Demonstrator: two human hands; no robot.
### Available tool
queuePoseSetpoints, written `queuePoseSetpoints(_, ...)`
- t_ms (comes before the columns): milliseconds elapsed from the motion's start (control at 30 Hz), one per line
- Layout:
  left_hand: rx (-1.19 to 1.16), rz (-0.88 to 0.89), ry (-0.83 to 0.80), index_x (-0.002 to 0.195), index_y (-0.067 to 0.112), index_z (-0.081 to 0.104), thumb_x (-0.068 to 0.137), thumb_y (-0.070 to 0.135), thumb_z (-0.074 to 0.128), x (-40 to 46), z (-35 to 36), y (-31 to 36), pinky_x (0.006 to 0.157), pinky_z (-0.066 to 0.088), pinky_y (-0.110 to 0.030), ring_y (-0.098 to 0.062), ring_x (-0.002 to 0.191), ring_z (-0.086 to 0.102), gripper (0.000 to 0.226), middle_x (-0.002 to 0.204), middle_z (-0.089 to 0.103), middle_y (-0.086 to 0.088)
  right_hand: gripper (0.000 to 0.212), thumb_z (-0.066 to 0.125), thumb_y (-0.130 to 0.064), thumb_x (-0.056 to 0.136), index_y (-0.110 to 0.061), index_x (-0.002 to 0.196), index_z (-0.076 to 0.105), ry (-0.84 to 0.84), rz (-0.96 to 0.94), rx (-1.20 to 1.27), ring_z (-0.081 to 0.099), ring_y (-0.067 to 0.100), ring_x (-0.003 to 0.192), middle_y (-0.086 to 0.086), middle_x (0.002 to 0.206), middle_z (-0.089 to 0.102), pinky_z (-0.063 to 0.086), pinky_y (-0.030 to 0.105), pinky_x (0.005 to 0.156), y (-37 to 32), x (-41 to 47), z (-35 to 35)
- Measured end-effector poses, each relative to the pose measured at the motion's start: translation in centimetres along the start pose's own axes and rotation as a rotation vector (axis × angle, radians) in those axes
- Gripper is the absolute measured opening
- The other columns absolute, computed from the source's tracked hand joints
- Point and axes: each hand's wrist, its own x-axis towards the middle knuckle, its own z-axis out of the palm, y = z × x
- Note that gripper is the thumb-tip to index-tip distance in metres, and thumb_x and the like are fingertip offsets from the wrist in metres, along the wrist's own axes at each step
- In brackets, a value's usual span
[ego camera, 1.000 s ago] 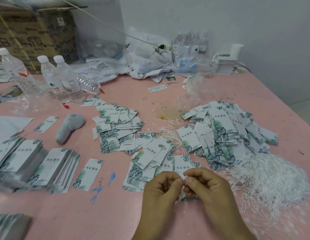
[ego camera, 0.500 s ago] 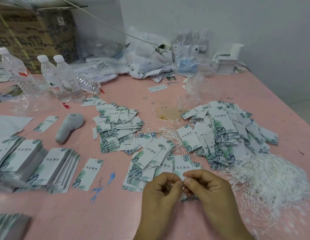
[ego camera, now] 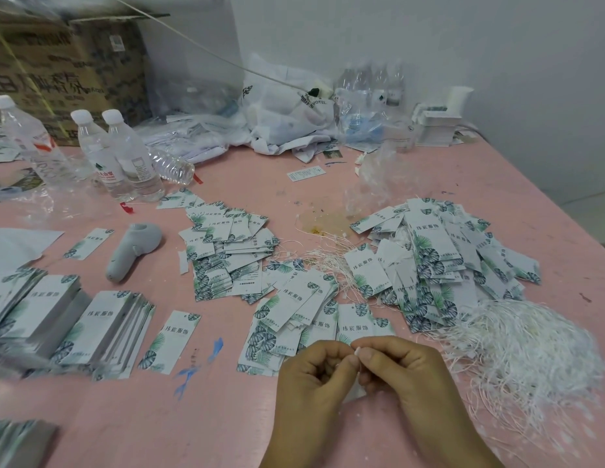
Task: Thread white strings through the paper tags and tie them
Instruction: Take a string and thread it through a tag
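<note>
**Two hands pinch a small white piece at the near edge of the pink table**

Two hands meet low in the middle of the view, fingers curled, thumb and forefinger tips pressed together. The left hand (ego camera: 314,376) and the right hand (ego camera: 401,373) pinch a small white piece (ego camera: 357,350) between them; whether it is a string end or a tag corner cannot be told. A pale sliver shows beneath the fingers.

Just beyond the hands lies a loose spread of paper tags (ego camera: 294,319), white with green leaf print. A larger heap of tags (ego camera: 439,261) sits to the right and farther back, with a third pile (ego camera: 226,251) toward the middle. Thin strings (ego camera: 324,261) trail between these piles. A big tangle of white strings (ego camera: 524,346) lies right of the hands, near the table (ego camera: 159,427) edge.

On the left stand neat stacks of tags (ego camera: 105,329), one single tag (ego camera: 171,342) beside them, and a grey handheld device (ego camera: 132,251) lying farther back. Water bottles (ego camera: 122,157) stand at the far left before a cardboard box (ego camera: 64,72); crumpled plastic bags (ego camera: 284,116) line the wall
</note>
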Motion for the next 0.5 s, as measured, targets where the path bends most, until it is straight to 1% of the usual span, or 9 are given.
queuePoseSetpoints(67,-0.04,-0.001,-0.013,0.075,0.021,0.076,0.079,0.016,0.073,-0.04,0.06,0.21,0.056,0.046,-0.014,-0.005,0.056,0.062,0.007,0.06,0.07,-0.003,0.02,0.067,-0.001,0.084,-0.017,0.085,0.08,-0.009,-0.017,-0.017,0.061,0.016,0.057,0.013,0.061,0.067,0.051,0.021,0.055,0.1,-0.03,-0.04)
queuePoseSetpoints(200,-0.06,-0.004,-0.008,0.075,0.019,0.077,0.078,0.012,0.072,-0.15,0.06,0.7,0.054,0.047,-0.013,-0.005,0.053,0.063,0.009,0.058,0.069,-0.003,0.026,0.066,0.001,0.085,-0.021,0.085,0.08,-0.01,-0.072,-0.064,0.062,0.014,0.057,0.014,0.063,0.069,0.052,0.02,0.056,0.23,-0.18,-0.09)
queuePoseSetpoints(267,-0.054,-0.006,-0.015,0.074,0.019,0.077,0.081,0.003,0.073,-0.16,0.02,0.78,0.053,0.046,-0.011,-0.003,0.051,0.062,0.018,0.056,0.068,-0.002,0.028,0.067,0.002,0.085,-0.023,0.084,0.08,0.003,-0.095,-0.09,0.062,0.013,0.056,0.013,0.064,0.069,0.052,0.019,0.057,0.42,-0.19,-0.08)
queuePoseSetpoints(333,-0.041,-0.02,-0.005,0.074,0.018,0.077,0.083,-0.007,0.071,-0.18,-0.05,0.66,0.05,0.044,-0.01,0.0,0.049,0.059,0.028,0.053,0.066,0.0,0.03,0.068,0.002,0.084,-0.026,0.084,0.08,0.022,-0.138,-0.13,0.063,0.01,0.057,0.01,0.065,0.071,0.051,0.019,0.058,0.67,-0.21,0.07)
queuePoseSetpoints(367,-0.033,-0.026,0.001,0.074,0.018,0.077,0.082,-0.005,0.071,-0.19,-0.03,0.65,0.05,0.043,-0.009,0.0,0.049,0.058,0.025,0.053,0.066,0.001,0.032,0.069,0.002,0.084,-0.028,0.085,0.08,0.031,-0.165,-0.153,0.064,0.01,0.058,0.008,0.068,0.071,0.051,0.019,0.059,0.77,-0.24,0.15)
queuePoseSetpoints(433,-0.017,-0.027,0.017,0.074,0.02,0.076,0.077,0.007,0.07,-0.2,0.08,0.76,0.051,0.042,-0.01,0.0,0.05,0.057,0.015,0.054,0.066,0.001,0.037,0.069,0.005,0.084,-0.03,0.088,0.079,0.033,-0.238,-0.228,0.065,0.01,0.061,0.004,0.075,0.072,0.052,0.02,0.061,0.97,-0.23,0.2)
queuePoseSetpoints(500,-0.02,-0.027,0.04,0.072,0.021,0.075,0.075,0.012,0.068,-0.09,0.01,0.44,0.051,0.041,-0.011,0.0,0.051,0.056,0.012,0.055,0.065,0.002,0.038,0.068,0.004,0.085,-0.031,0.092,0.078,0.021,-0.312,-0.313,0.066,0.01,0.064,-0.002,0.079,0.071,0.051,0.018,0.063,1.01,-0.29,0.18)
